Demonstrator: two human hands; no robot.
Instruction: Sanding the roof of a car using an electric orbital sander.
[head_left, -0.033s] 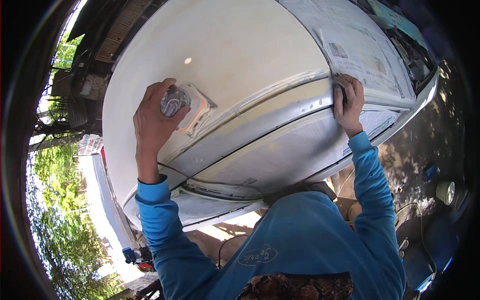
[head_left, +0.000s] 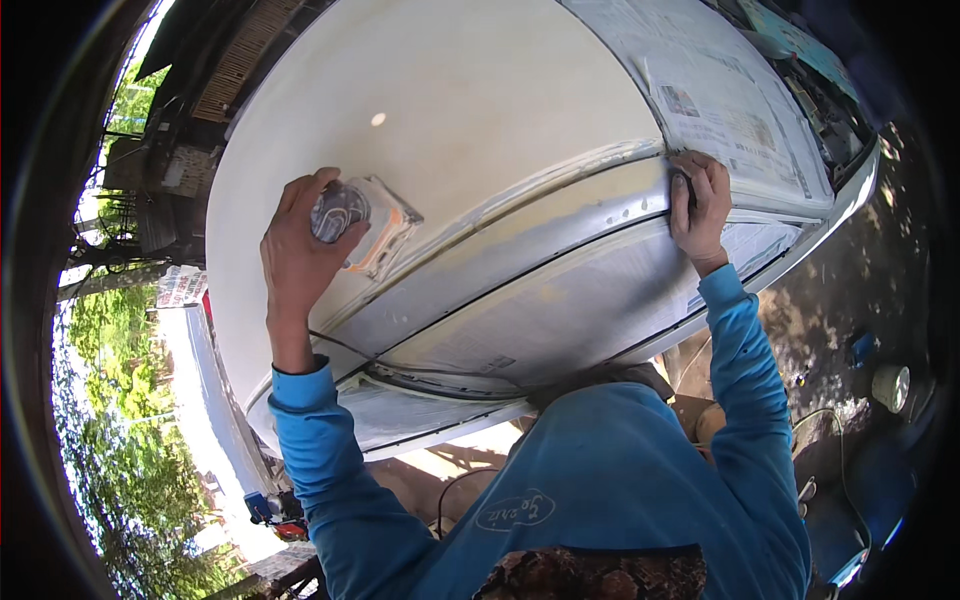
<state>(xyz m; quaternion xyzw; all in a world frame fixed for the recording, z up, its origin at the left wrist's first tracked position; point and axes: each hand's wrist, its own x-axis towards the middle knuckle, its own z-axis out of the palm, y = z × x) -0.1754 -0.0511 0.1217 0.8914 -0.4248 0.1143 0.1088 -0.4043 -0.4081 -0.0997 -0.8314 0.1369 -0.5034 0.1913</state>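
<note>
My left hand (head_left: 298, 235) is wrapped around the rounded top of a palm sander (head_left: 380, 225). The sander's square, dusty pad with an orange edge lies against the pale car roof (head_left: 480, 95), near its side edge. On the right, my right hand (head_left: 705, 200) rests at the front corner of the roof rail (head_left: 560, 228), its fingers curled and thumb bent. Something dark shows between thumb and fingers, too shadowed to name. A thin cord (head_left: 350, 348) runs below my left wrist across the car's side.
Newspaper sheets (head_left: 725, 110) cover the windshield area, and masking covers the side windows (head_left: 540, 310). A white bucket (head_left: 890, 386) stands on the ground at right, near a hose (head_left: 838, 450). Trees and a dark wooden structure (head_left: 165, 150) lie to the left.
My left hand and the sander have shifted slightly left and down along the roof. My right hand keeps its place at the roof corner.
</note>
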